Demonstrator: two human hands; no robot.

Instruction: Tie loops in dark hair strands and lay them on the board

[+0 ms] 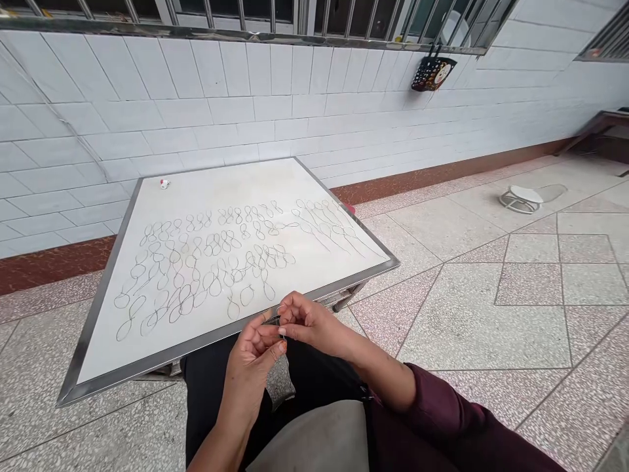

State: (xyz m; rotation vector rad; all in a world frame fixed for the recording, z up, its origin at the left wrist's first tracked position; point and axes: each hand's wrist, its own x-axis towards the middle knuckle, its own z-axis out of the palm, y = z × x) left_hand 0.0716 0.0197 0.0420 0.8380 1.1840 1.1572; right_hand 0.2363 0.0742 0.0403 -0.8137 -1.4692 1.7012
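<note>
Close together at the table's near edge, both hands are closed on a thin wire [278, 320]. My left hand [249, 366] pinches it between thumb and fingers. Facing it, my right hand [309, 328] has thumb and fingertips bent round the same wire. Most of the wire is hidden by the fingers, so its full shape cannot be made out. Beyond the hands, several twisted wire loops [215, 286], many shaped like a figure eight, lie in rows on the white table [230, 180]. Straighter wires with a loop at one end [328, 226] lie at the table's right side.
A small white and red object [164, 184] sits at the table's far left corner. The table stands near a white tiled wall [236, 124]. A patterned bag [432, 72] hangs from the window bars. A low round stool [521, 198] stands on the floor to the right.
</note>
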